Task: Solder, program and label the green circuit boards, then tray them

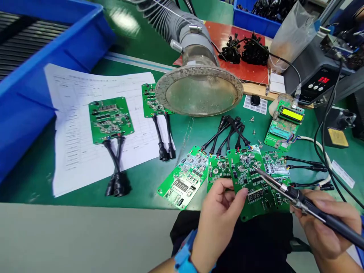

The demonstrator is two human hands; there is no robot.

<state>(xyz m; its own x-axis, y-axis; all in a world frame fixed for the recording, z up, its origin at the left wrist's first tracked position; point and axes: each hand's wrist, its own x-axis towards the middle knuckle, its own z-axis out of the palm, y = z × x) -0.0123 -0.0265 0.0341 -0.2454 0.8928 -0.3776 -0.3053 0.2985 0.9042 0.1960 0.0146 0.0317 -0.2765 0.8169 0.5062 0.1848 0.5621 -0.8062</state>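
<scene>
Between the thumb and fingers of my left hand (223, 206) is the left edge of a green circuit board (241, 172), tilted up at the table's front edge. My right hand (327, 223) is closed around a soldering iron (295, 197). Its metal tip points left, over the components of the held board; whether it touches them I cannot tell. Left of my left hand lies another circuit board (184, 176) with a digit display. More boards, such as the one with black leads (277, 167), lie partly hidden behind the held one.
A round fume extractor hood (199, 91) hangs over the middle. Boards with black leads lie on paper sheets (74, 159) at left, beside a blue bin (51, 72). At right stand a soldering station (313, 83), a small yellow-screened board (284, 125) and a sponge holder (337, 136).
</scene>
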